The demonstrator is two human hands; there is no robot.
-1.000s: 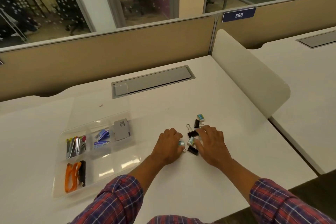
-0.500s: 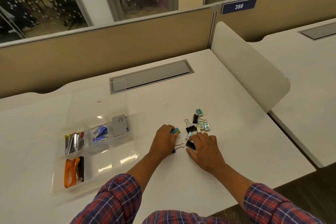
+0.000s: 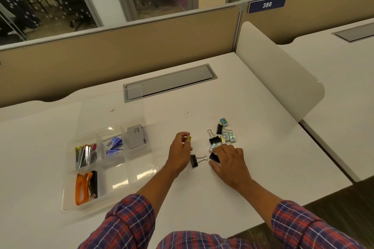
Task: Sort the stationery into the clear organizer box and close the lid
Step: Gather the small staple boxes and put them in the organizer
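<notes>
The clear organizer box [image 3: 66,204] lies open on the left of the desk, its lid [image 3: 109,111] tilted back. Its compartments hold metal clips, blue packets, a grey box and an orange-and-black stapler. My left hand [image 3: 180,153] pinches a small yellow-ended packet [image 3: 187,138], lifted between the box and the loose pile. A black binder clip [image 3: 195,160] lies just right of that hand. My right hand [image 3: 228,159] rests on the desk with its fingertips on another black binder clip [image 3: 214,157]. Beyond it lie more binder clips [image 3: 215,139] and small staple packets [image 3: 229,136].
A white curved divider [image 3: 283,79] stands along the desk's right side. A grey cable hatch [image 3: 170,82] sits at the back centre, in front of the tan partition. The desk's front edge is near my sleeves.
My left hand has lifted a small packet off the desk and moved left toward the box, uncovering a binder clip. My right hand has slid nearer to me onto a black clip.
</notes>
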